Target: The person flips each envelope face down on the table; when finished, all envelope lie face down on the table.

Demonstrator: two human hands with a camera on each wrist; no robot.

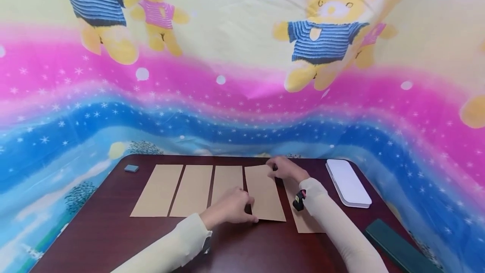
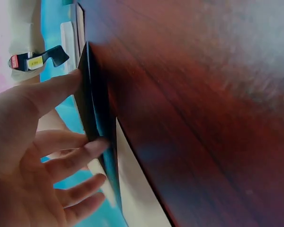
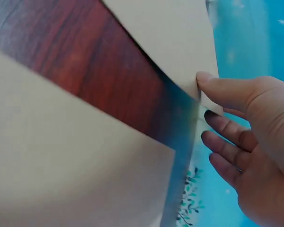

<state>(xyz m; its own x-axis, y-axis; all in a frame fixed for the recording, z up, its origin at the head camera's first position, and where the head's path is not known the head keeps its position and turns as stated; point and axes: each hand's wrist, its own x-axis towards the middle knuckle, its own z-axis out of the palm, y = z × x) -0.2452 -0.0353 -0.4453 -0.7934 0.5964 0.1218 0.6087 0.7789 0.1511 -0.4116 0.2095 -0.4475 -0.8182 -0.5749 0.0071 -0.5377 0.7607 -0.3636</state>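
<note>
Tan paper sheets lie side by side on a dark red-brown table (image 1: 265, 250). One tan sheet (image 1: 264, 193), right of the middle, is held by both hands and sits slightly askew, its near edge a little off the table. My left hand (image 1: 229, 206) pinches it at the near left corner. At its far right corner, my right hand (image 1: 286, 169) grips the paper; in the right wrist view the thumb presses on the sheet (image 3: 175, 38) with a finger behind it. Under the right forearm lies another tan sheet (image 1: 305, 221), partly hidden.
Three more tan sheets (image 1: 157, 191) form a row to the left. A small blue-grey block (image 1: 131, 168) sits at the far left corner. On the right are a white rounded box (image 1: 348, 182) and a dark green long case (image 1: 401, 245). A printed bear curtain (image 1: 227, 96) hangs behind the table.
</note>
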